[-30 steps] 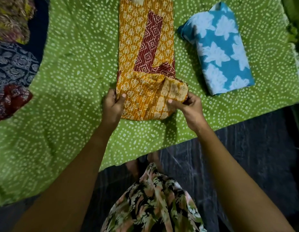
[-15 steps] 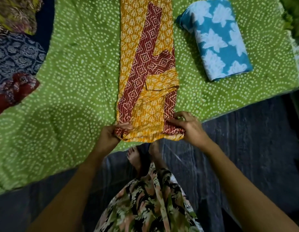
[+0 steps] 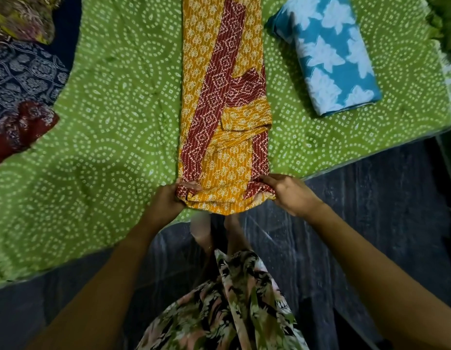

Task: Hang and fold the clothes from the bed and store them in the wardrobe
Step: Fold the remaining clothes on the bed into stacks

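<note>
I am wearing a loose floral garment [image 3: 234, 306], perhaps a skirt or dress, printed with green, peach, cream and black leaves; my feet [image 3: 201, 228] are showing bare below it.

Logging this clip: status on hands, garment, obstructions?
Left hand and right hand each grip a near corner of the yellow-and-maroon garment. Garment lies as a long strip on the green bedsheet. Folded blue cloth apart, right.

Location: a bedroom in a home. Indicators: a bed [image 3: 98, 137] covered with a green sheet printed in white dotted circles; folded and loose printed garments lying on it, including a blue folded cloth with white flowers [image 3: 330, 59]; a dark wood-grain floor [image 3: 358, 223] beside the bed.
</note>
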A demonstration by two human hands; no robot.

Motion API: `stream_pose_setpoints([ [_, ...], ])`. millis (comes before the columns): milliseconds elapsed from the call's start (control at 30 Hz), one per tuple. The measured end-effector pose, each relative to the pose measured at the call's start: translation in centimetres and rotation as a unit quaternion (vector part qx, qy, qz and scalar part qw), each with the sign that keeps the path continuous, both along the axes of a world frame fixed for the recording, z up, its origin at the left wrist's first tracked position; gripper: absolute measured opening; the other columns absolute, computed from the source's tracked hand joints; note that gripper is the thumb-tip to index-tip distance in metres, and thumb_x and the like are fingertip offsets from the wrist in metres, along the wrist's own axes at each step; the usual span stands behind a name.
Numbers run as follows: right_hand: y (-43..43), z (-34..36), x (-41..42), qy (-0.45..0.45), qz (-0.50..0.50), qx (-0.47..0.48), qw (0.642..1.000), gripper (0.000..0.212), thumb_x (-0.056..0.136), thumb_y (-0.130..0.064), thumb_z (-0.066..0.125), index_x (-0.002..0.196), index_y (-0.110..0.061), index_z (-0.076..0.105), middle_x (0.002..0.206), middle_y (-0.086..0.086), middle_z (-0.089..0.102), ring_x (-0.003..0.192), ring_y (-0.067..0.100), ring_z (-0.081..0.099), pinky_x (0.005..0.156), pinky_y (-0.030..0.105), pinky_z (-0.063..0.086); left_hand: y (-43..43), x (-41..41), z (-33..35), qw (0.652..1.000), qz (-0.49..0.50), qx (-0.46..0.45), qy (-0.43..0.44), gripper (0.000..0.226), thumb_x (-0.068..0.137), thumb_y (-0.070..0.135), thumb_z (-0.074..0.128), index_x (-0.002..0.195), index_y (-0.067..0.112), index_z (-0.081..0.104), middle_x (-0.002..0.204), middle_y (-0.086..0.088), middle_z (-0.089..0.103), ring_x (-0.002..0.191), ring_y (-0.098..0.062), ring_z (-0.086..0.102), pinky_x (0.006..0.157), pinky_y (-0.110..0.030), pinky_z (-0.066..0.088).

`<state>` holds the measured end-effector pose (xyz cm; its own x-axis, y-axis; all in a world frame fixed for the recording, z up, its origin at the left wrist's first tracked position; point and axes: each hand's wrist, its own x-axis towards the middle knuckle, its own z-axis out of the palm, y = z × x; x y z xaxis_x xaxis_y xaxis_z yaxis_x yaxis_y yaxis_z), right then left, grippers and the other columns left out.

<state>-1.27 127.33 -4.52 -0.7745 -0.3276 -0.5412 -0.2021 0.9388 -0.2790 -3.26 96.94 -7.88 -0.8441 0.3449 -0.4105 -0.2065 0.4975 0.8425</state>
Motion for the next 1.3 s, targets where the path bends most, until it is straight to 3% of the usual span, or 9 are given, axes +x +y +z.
stream_pose_setpoints([
  [133,-0.2,-1.6,-0.6,0.089,0.043,-0.028,0.995,0.068,0.076,0.006,0.067,0.136,-0.014,0.044,0.125,0.016,0.054,0.113,0.030,0.052,0.098,0.043,0.042,-0.4,-0.4,-0.7,1.000,-0.007,-0.009,-0.013,0.072,0.074,-0.017,0.061,0.087,0.053,0.066,0.104,0.027,0.063,0.105,0.005,0.058,0.089,-0.002,0.038],
  [333,0.0,-3.7,-3.1,0.069,0.139,0.029,0.987,0.089,0.080,-0.010,0.066,0.149,-0.023,0.013,0.156,0.000,-0.005,0.143,0.021,-0.013,0.113,0.044,-0.011,-0.6,-0.8,-0.5,0.999,-0.030,-0.005,-0.017,0.074,0.074,-0.016,0.062,0.094,0.055,0.065,0.095,0.037,0.062,0.100,0.016,0.056,0.088,-0.004,0.041],
  [600,-0.2,-1.2,-3.0,0.061,-0.067,-0.119,0.989,0.056,0.083,0.009,0.051,0.136,-0.010,0.047,0.148,0.015,0.033,0.138,0.016,0.009,0.116,0.033,0.003,-1.0,-1.0,0.0,0.996,-0.071,-0.026,0.043,0.050,0.087,0.031,0.039,0.126,0.005,0.056,0.138,-0.009,0.047,0.131,-0.020,0.041,0.108,-0.027,0.032],
  [700,-0.3,-1.5,-4.6,0.052,-0.198,-0.126,0.971,0.050,0.088,0.008,0.047,0.136,-0.003,0.044,0.115,0.025,0.060,0.096,0.024,0.060,0.088,0.037,0.051,0.3,-3.5,1.5,1.000,-0.012,-0.011,0.026,0.055,0.085,0.041,0.036,0.107,-0.001,0.064,0.108,-0.016,0.064,0.099,-0.023,0.057,0.082,-0.029,0.044],
  [867,-0.9,-2.7,-8.2,0.108,-0.356,-0.161,0.914,0.056,0.090,-0.040,0.037,0.100,0.008,0.064,0.083,0.026,0.067,0.070,0.032,0.062,0.057,0.027,0.032,3.0,-10.6,0.5,0.988,0.067,0.015,-0.136,0.047,0.083,0.069,0.043,0.077,0.026,0.060,0.071,-0.002,0.047,0.063,-0.009,0.040,0.060,-0.024,0.030],
  [933,-1.2,-3.5,-9.1,0.083,-0.417,-0.111,0.898,0.055,0.097,-0.044,0.038,0.099,0.006,0.064,0.093,0.029,0.065,0.083,0.038,0.062,0.059,0.029,0.027,4.0,-12.0,0.1,0.988,0.059,-0.010,-0.141,0.047,0.088,0.060,0.044,0.072,0.017,0.054,0.057,0.004,0.047,0.050,-0.010,0.041,0.057,-0.023,0.032],
  [1000,-1.5,-4.4,-9.3,0.063,-0.456,-0.059,0.886,0.055,0.100,-0.041,0.036,0.094,0.006,0.064,0.097,0.029,0.064,0.090,0.041,0.061,0.063,0.034,0.030,4.4,-12.3,-0.1,0.983,0.080,0.013,-0.165,0.052,0.083,0.054,0.058,0.113,0.012,0.056,0.105,-0.006,0.065,0.091,-0.012,0.061,0.083,-0.034,0.048],
  [1067,-1.6,-5.1,-9.6,0.063,-0.472,-0.027,0.879,0.055,0.100,-0.041,0.036,0.092,0.005,0.064,0.097,0.028,0.065,0.089,0.039,0.061,0.062,0.034,0.030,4.4,-12.4,0.2,0.974,0.127,0.034,-0.185,0.088,0.070,0.044,0.075,0.141,0.017,0.030,0.145,-0.011,0.037,0.127,-0.025,0.042,0.103,-0.043,0.040],
  [1300,-3.0,-4.3,-10.1,0.210,-0.524,-0.015,0.825,0.034,0.098,-0.034,0.045,0.110,-0.003,0.054,0.089,0.020,0.066,0.080,0.034,0.062,0.059,0.029,0.030,4.5,-13.5,-0.4,0.979,0.194,0.058,-0.033,0.047,0.087,0.002,0.059,0.131,0.000,0.040,0.110,-0.007,0.056,0.083,0.000,0.060,0.074,-0.019,0.052],
])
